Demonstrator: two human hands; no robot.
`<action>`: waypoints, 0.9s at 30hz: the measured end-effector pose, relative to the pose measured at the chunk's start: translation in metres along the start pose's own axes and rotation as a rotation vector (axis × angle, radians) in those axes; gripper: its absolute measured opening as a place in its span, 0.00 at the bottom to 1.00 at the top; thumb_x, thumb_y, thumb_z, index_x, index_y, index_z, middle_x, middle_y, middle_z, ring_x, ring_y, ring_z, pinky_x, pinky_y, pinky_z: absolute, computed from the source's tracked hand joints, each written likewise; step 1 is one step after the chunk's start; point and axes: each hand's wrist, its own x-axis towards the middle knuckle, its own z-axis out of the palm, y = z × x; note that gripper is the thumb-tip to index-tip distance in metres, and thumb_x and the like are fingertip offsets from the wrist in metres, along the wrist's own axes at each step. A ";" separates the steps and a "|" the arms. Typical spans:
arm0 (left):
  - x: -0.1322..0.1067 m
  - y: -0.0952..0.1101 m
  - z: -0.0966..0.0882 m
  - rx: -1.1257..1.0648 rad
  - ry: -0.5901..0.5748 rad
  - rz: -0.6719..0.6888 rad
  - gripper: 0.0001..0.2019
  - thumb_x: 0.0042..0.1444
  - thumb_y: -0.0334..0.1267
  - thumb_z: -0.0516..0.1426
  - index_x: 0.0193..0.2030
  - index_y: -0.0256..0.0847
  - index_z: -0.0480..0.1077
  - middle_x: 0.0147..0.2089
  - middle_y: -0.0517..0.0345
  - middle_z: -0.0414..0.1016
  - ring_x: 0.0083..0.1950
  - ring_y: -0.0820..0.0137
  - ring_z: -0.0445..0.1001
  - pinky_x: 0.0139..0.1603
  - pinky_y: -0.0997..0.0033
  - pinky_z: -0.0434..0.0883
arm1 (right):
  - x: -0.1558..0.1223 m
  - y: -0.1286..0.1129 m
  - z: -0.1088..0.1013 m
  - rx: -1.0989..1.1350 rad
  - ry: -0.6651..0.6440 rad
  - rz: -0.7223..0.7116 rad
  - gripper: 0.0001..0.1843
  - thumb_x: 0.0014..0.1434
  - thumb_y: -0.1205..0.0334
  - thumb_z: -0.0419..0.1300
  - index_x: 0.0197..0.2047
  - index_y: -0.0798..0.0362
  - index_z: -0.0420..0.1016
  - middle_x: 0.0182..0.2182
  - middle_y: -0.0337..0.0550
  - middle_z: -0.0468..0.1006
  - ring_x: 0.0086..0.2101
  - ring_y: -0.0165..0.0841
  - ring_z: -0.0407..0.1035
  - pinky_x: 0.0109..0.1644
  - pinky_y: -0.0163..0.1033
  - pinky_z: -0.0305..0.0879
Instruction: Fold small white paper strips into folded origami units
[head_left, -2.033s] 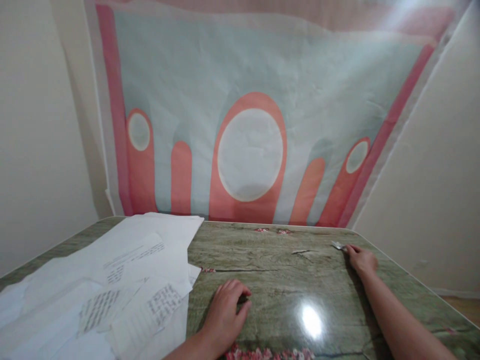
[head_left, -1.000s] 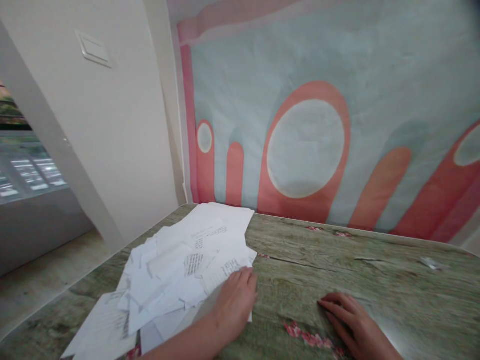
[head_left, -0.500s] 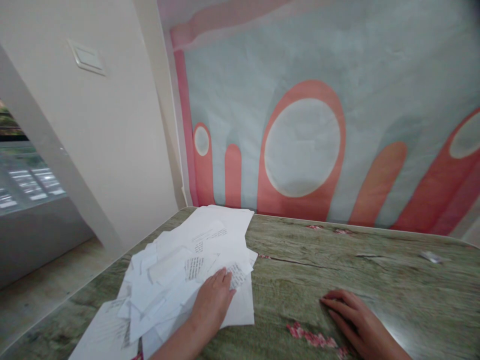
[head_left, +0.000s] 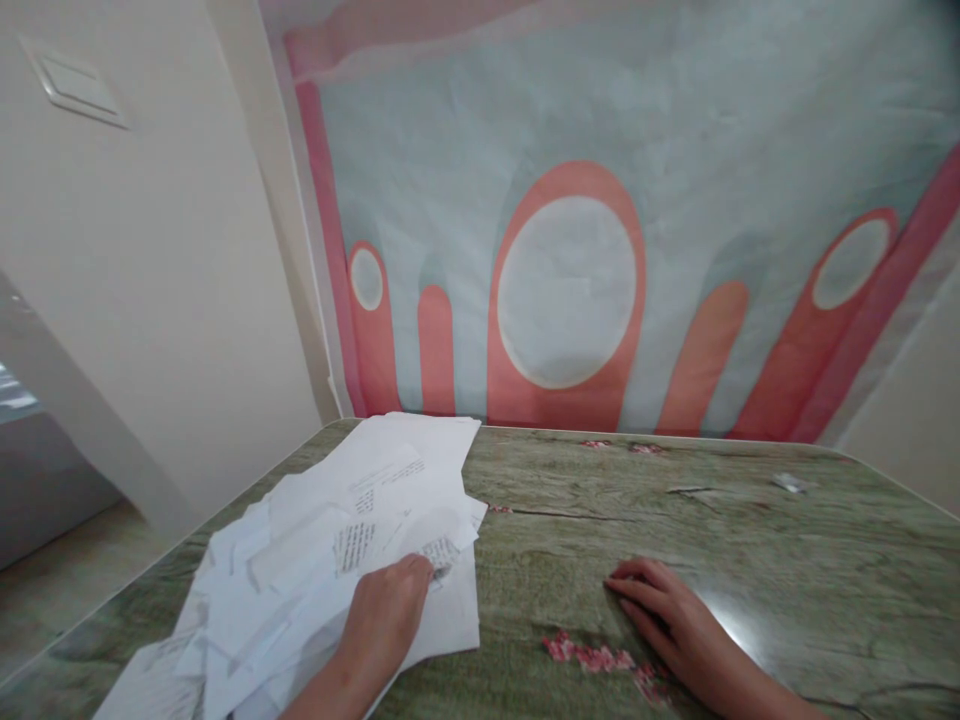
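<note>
A loose heap of white paper sheets and scraps (head_left: 300, 540) covers the table's left side, some with printed text. My left hand (head_left: 390, 605) is over the heap's right part, its fingers closed on the edge of a small printed piece of paper (head_left: 441, 553). The fingertips are partly hidden by the hand itself. To the right, my right hand (head_left: 664, 605) rests on the bare tabletop with fingers loosely bent, thumb a little apart, and nothing in it.
The wood-patterned table (head_left: 540, 560) has printed pink flowers. A small shiny scrap (head_left: 789, 484) lies toward its right back. Behind the table stands a wall with a pink and grey-green mural (head_left: 450, 150). A light switch (head_left: 79, 88) is on the left wall.
The view has turned slightly right. My left hand's fingers, stretched over the paper before, are now drawn together on the small printed piece. My right hand stays resting on the table.
</note>
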 end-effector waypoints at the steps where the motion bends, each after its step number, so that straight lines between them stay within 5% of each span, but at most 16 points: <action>1: 0.000 0.000 0.000 0.008 -0.004 -0.005 0.13 0.61 0.33 0.44 0.38 0.41 0.70 0.38 0.53 0.75 0.40 0.64 0.74 0.40 0.69 0.66 | 0.000 0.000 0.000 0.001 0.006 -0.001 0.15 0.63 0.59 0.49 0.47 0.48 0.74 0.42 0.48 0.73 0.43 0.39 0.68 0.47 0.44 0.66; 10: -0.001 0.007 -0.013 0.057 -0.042 -0.033 0.12 0.61 0.34 0.46 0.34 0.42 0.70 0.35 0.54 0.77 0.38 0.61 0.75 0.34 0.70 0.64 | 0.000 -0.003 -0.002 -0.008 -0.030 0.006 0.15 0.63 0.60 0.48 0.48 0.49 0.73 0.42 0.49 0.72 0.44 0.38 0.67 0.48 0.45 0.66; 27: -0.001 0.004 -0.013 -0.136 -0.037 -0.072 0.06 0.57 0.38 0.52 0.39 0.46 0.69 0.41 0.61 0.75 0.45 0.66 0.73 0.40 0.73 0.63 | -0.001 0.004 0.001 0.004 -0.036 -0.006 0.15 0.63 0.59 0.48 0.47 0.49 0.72 0.43 0.50 0.71 0.44 0.39 0.66 0.48 0.46 0.66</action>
